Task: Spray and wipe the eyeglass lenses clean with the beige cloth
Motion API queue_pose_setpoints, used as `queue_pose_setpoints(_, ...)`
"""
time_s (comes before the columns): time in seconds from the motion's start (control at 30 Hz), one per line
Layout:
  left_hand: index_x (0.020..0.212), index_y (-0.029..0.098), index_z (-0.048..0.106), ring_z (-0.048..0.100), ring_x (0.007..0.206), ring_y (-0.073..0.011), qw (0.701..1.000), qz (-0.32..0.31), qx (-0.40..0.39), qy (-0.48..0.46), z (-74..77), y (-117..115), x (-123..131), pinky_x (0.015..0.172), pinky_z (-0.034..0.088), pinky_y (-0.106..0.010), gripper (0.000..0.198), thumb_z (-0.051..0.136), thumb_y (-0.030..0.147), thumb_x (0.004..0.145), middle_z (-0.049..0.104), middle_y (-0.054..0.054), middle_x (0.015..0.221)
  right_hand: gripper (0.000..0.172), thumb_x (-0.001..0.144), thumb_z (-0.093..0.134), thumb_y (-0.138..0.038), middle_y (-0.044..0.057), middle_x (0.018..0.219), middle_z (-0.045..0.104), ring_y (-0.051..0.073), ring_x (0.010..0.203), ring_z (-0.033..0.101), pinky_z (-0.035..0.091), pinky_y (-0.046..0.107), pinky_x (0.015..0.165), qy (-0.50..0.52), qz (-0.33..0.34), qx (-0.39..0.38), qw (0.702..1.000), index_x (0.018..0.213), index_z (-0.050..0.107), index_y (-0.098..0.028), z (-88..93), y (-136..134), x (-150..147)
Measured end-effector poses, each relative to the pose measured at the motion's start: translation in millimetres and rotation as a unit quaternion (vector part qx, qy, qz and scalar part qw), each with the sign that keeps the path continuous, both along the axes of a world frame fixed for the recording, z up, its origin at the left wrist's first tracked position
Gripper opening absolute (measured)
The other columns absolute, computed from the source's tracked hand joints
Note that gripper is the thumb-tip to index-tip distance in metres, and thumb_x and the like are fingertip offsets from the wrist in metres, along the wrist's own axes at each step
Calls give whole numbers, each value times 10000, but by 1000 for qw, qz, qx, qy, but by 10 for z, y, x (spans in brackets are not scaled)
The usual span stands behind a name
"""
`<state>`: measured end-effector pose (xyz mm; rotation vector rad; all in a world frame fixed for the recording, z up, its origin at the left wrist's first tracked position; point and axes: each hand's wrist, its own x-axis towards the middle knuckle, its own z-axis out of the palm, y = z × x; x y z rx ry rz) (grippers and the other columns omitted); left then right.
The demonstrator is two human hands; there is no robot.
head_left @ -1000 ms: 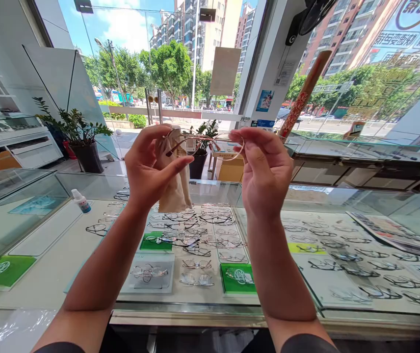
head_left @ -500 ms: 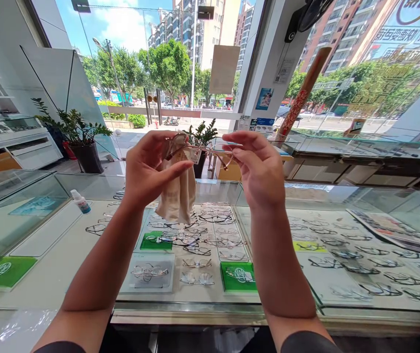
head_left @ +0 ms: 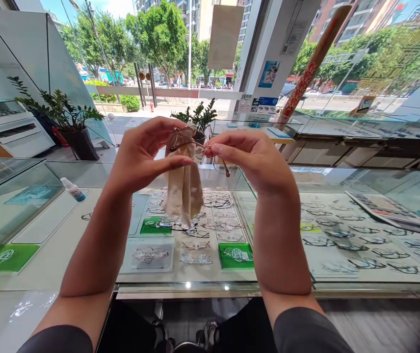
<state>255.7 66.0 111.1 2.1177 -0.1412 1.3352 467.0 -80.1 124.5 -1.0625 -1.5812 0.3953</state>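
Head view, left hand: the left hand (head_left: 145, 157) is raised to chest height over the counter. Its fingers are curled and the thumb is pressed across toward them, pinching a cloth (head_left: 185, 191) against one lens.
Head view, right hand: the right hand (head_left: 256, 162) is level with the other and just beside it, closed in a fingertip pinch on the other side of the glasses (head_left: 198, 149).
Glasses: a thin-rimmed pair held in the air between the two hands, well above the counter. One arm of the frame points down and to the right, below the right fingers.
Cloth: pale beige, bunched at the top in the left hand, the rest hanging loose in a long fold.
Counter: a glass-topped display counter (head_left: 210, 287) runs under both forearms, with rows of frames (head_left: 217, 201) laid out beneath the glass and green cards (head_left: 236, 255) set among them.
Left side: a small spray bottle (head_left: 72, 189) lies on the counter top, well apart from the hands.
Right side: a magazine (head_left: 386, 208) lies flat on the glass.
Beyond: a potted plant (head_left: 66, 115) stands by the window, with trees and a street outside.
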Motion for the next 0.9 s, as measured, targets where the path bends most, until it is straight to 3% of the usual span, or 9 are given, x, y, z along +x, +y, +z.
queue_pose_setpoints(0.23,1207,314,777,791,1091,-283,999,27,-2,16,36,47,-64,958,710,-460,594,1020,580,734,798,-59,1160,152,938,811,-366,25,932,825,224,947,765,641,449,990,13,14,-14,1000,863,842,-237,45,-33,57)
queue_pose_setpoints(0.33,1134,277,752,753,1033,-233,997,57,-42,1,29,63,-48,882,666,-398,443,961,511,821,777,-42,1087,132,912,822,-358,19,916,827,220,935,771,652,440,965,42,-2,-2,999,864,841,-236,36,-42,92)
queue_pose_setpoints(0.47,889,221,651,562,735,-107,984,92,-141,-62,3,47,28,626,465,-278,107,743,273,904,653,8,830,100,902,822,-338,18,908,827,210,908,770,660,424,924,67,-33,33,997,881,847,-244,12,-29,105)
queue_pose_setpoints(0.57,720,228,549,355,564,-104,974,98,-196,-58,-8,-62,68,505,265,-308,181,613,250,888,467,13,659,122,915,828,-358,27,908,820,211,896,762,659,425,903,53,-52,55,996,888,842,-240,2,-4,89)
queue_pose_setpoints(0.63,652,234,489,272,529,-108,976,84,-199,-4,-2,-205,78,497,204,-317,283,622,283,898,370,25,598,147,923,836,-376,33,894,811,211,891,754,653,417,882,37,-65,73,995,879,832,-237,2,8,67)
queue_pose_setpoints(0.7,645,232,500,294,533,-107,977,83,-186,59,9,-384,91,506,227,-301,340,689,326,910,362,39,575,181,939,832,-399,37,884,803,214,901,749,646,406,869,15,-79,87,993,865,821,-234,5,11,32)
queue_pose_setpoints(0.77,729,218,624,423,578,-115,974,111,-172,99,15,-552,122,534,326,-275,275,752,379,911,443,38,583,201,960,816,-407,39,887,800,216,919,747,639,398,870,-8,-97,99,990,857,813,-235,6,6,-20)
queue_pose_setpoints(0.9,965,195,793,621,721,-151,966,150,-184,104,-32,-699,234,636,484,-260,320,753,512,962,599,11,637,176,1003,761,-323,40,941,805,219,955,741,621,400,907,-53,-154,138,977,855,800,-238,-13,-7,-164)
